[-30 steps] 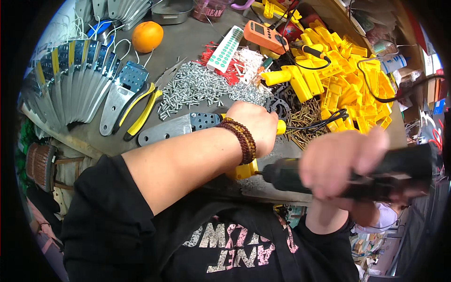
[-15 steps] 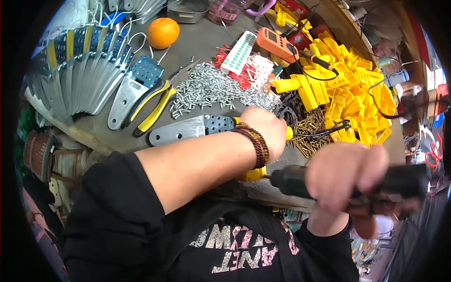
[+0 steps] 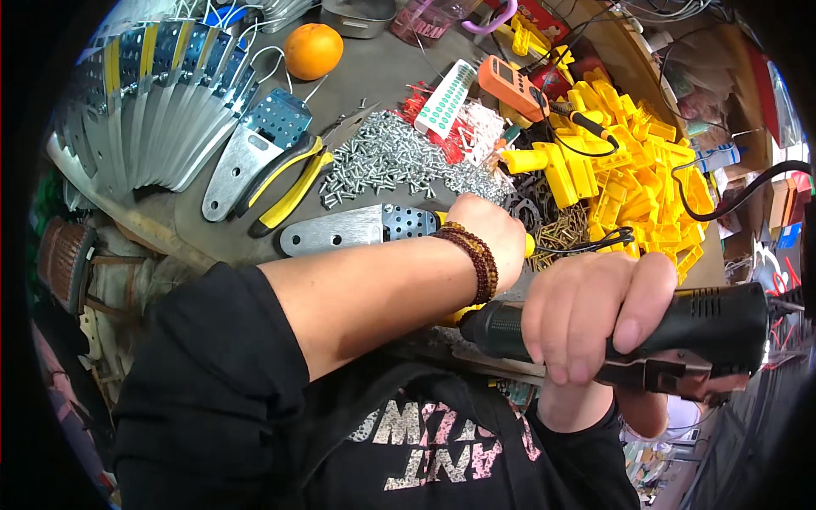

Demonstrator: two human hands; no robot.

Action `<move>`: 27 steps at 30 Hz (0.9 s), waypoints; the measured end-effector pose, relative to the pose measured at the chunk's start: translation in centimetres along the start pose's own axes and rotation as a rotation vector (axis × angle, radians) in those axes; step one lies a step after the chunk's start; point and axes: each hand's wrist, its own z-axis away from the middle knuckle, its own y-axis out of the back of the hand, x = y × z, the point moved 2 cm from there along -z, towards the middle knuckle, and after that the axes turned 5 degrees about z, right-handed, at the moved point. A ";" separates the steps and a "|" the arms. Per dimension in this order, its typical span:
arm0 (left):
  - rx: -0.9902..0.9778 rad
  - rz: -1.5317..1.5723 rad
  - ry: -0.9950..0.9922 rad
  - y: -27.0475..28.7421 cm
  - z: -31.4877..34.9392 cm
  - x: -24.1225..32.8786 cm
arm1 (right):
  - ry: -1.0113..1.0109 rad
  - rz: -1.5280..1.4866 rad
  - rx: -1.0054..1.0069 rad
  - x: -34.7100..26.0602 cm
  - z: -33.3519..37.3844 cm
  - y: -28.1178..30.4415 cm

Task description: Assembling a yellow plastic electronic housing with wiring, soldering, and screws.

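Curling over a yellow handle [image 3: 529,246] close to the near edge of the grey table [image 3: 365,76], the left hand [image 3: 493,246] holds it in a closed grip, fingertips hidden. A metal plate [image 3: 331,231] lies to the left, its perforated end meeting yellow at the hand; the join itself is covered. Black wires [image 3: 586,245] leave the handle's right end.

The right hand [image 3: 599,314] wraps firmly round a black power tool [image 3: 714,327], held nearly level over the near edge, its rear reaching past the table's right edge in this view. The nose points left at a yellow part [image 3: 449,320] beneath the left wrist; whether the tip touches, I cannot tell.

Room is tight on the far side: silver screws [image 3: 382,161] lie just beyond the left forearm, brass-coloured screws [image 3: 558,225] just right of the left hand, and a heap of yellow casings [image 3: 654,170] fills the far right. Grey surface shows left of the plate, nearer than the pliers [image 3: 293,183], and farther off between the orange [image 3: 313,51] and the silver screws.
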 end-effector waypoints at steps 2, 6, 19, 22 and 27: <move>0.011 0.011 -0.003 0.6 0.2 0.1 | -0.055 0.015 0.029 0.1 0.3 0.1; -0.093 0.038 0.064 1.1 0.6 0.9 | 0.000 0.000 -0.066 0.4 -0.2 -0.1; 0.064 0.289 0.103 2.9 9.7 -3.0 | -0.003 0.444 0.420 -1.7 0.0 1.5; 0.070 0.334 0.123 2.9 9.3 -3.1 | -0.016 0.325 0.376 -0.6 -0.1 2.9; 0.096 0.395 0.065 2.8 8.8 -3.4 | -0.078 0.316 0.386 0.0 -0.6 3.3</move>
